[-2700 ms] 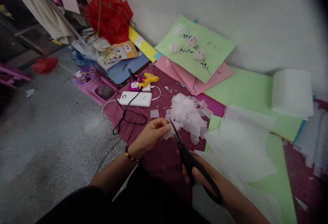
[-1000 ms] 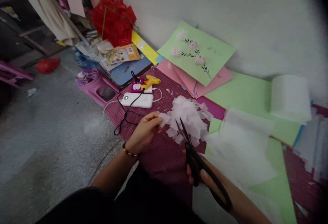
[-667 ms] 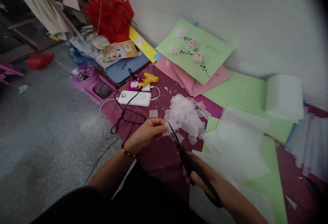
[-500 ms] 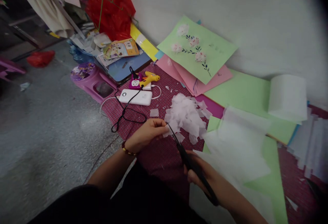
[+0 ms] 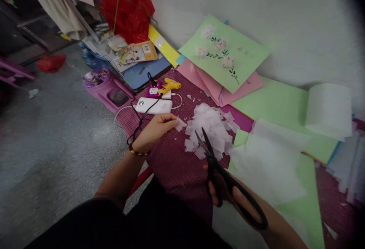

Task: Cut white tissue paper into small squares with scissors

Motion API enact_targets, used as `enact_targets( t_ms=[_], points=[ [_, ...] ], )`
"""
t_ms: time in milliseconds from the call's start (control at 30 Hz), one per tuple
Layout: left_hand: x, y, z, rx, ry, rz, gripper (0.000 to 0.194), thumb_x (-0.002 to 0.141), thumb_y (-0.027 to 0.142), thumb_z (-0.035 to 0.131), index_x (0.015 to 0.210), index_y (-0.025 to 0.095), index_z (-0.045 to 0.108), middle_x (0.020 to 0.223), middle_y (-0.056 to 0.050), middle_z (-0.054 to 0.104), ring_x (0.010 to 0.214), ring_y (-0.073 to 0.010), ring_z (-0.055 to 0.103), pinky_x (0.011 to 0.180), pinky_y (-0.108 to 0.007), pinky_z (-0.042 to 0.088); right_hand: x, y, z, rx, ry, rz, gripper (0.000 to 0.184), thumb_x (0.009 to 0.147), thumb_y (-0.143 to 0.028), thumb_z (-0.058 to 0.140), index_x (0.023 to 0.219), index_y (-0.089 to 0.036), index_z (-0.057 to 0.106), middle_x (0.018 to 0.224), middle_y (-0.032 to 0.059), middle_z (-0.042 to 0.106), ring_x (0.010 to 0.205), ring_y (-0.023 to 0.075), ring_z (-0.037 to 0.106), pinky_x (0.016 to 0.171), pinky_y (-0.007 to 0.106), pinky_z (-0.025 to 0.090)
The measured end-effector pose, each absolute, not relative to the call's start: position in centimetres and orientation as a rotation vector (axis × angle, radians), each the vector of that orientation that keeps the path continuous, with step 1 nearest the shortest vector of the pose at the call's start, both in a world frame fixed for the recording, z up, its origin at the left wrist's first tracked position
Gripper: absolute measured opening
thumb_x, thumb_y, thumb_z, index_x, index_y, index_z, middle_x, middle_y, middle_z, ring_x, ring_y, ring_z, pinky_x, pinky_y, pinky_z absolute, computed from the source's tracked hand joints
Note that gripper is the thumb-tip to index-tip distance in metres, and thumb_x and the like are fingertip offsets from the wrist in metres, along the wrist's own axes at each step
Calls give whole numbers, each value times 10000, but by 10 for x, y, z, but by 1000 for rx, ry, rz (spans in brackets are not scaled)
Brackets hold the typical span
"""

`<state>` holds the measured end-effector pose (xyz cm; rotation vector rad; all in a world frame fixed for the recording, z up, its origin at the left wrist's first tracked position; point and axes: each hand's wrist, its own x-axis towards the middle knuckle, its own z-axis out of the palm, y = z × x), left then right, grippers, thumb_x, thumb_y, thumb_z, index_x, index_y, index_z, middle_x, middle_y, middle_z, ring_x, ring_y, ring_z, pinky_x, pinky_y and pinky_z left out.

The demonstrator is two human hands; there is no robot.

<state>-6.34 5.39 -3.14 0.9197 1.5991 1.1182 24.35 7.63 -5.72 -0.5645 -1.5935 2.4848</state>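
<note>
My left hand (image 5: 157, 127) pinches a small piece of thin white paper (image 5: 180, 125) between thumb and fingers, just left of a heap of cut white paper pieces (image 5: 210, 125). In my right hand (image 5: 221, 188) is a pair of black-handled scissors (image 5: 211, 159). Their blades are spread apart over the lower left part of the heap, away from the held piece. A large thin white sheet (image 5: 270, 161) lies to the right of the scissors, on green paper.
A white power bank (image 5: 154, 105) with cables and a yellow glue gun (image 5: 171, 85) lie beyond my left hand. A green card with paper flowers (image 5: 225, 55) rests by the wall. At far right stands a white paper roll (image 5: 329, 108); a purple stool (image 5: 107, 89) is at left.
The scissors have opened and moved off the left hand's paper. My left hand has shifted up and left with the small piece.
</note>
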Motion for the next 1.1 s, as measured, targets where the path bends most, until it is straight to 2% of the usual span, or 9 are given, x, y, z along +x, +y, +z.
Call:
enact_targets(
  t_ms=[133, 233, 300, 400, 633, 767, 800, 967, 1100],
  points=[
    [-77, 65, -24, 1250, 1814, 1001, 338, 884, 410, 502, 668, 158, 567, 592, 21, 502, 516, -90, 436, 517, -228, 353, 261, 72, -53, -499, -1540, 2564, 564, 896, -648, 389, 1329, -294, 462, 898, 45, 559, 717, 170, 530, 671, 314, 426],
    [-71, 76, -29, 1764, 1964, 871, 346, 881, 345, 519, 589, 160, 530, 748, -40, 597, 734, -155, 552, 731, -308, 447, 274, 62, -47, -555, -1738, 2527, 545, 874, -647, 450, 1253, -263, 527, 901, 49, 543, 719, 169, 506, 651, 299, 423],
    [-62, 84, -35, 2018, 1994, 808, 133, 838, 267, 577, 780, 158, 627, 960, -75, 642, 949, -213, 570, 903, -381, 428, 279, 56, -41, -682, -1825, 2511, 545, 860, -651, 475, 1196, -231, 558, 886, 45, 522, 736, 170, 487, 660, 294, 428],
    [-41, 95, -39, 2185, 1827, 709, 282, 809, 228, 605, 1082, 153, 614, 1115, -103, 624, 1070, -241, 543, 980, -418, 400, 281, 49, -35, -792, -1821, 2510, 568, 841, -661, 494, 1160, -195, 561, 845, 27, 493, 719, 161, 461, 650, 286, 429],
    [12, 135, -39, 2151, 1370, 393, 249, 731, 197, 632, 976, 157, 657, 885, -62, 608, 861, -208, 545, 801, -324, 425, 282, 46, -34, -790, -1819, 2460, 577, 855, -652, 476, 1183, -183, 555, 859, 31, 509, 707, 147, 488, 634, 270, 448],
    [22, 153, -44, 2059, 1252, 283, 34, 695, 176, 635, 706, 167, 605, 685, -2, 540, 653, -143, 468, 635, -266, 361, 285, 44, -41, -766, -1790, 2477, 529, 866, -615, 498, 1157, -175, 544, 822, 20, 500, 688, 135, 489, 605, 251, 441],
    [22, 155, -42, 2020, 1222, 272, 76, 703, 174, 624, 649, 166, 571, 655, 7, 518, 625, -130, 448, 610, -257, 345, 285, 43, -43, -763, -1772, 2475, 508, 871, -603, 500, 1140, -175, 548, 837, 25, 505, 688, 132, 495, 604, 249, 442],
    [4, 152, -9, 1670, 1191, 429, 184, 748, 267, 642, 661, 159, 520, 634, 37, 467, 582, -87, 406, 560, -225, 315, 286, 43, -46, -726, -1729, 2436, 470, 892, -571, 492, 1127, -169, 557, 894, 41, 513, 685, 120, 492, 615, 243, 439],
    [-16, 131, 6, 1297, 1232, 703, 251, 713, 301, 709, 676, 153, 510, 612, 60, 437, 545, -56, 365, 529, -203, 281, 283, 48, -40, -645, -1753, 2315, 550, 873, -630, 468, 1193, -191, 550, 937, 60, 529, 777, 167, 490, 718, 293, 461]
  ],
)
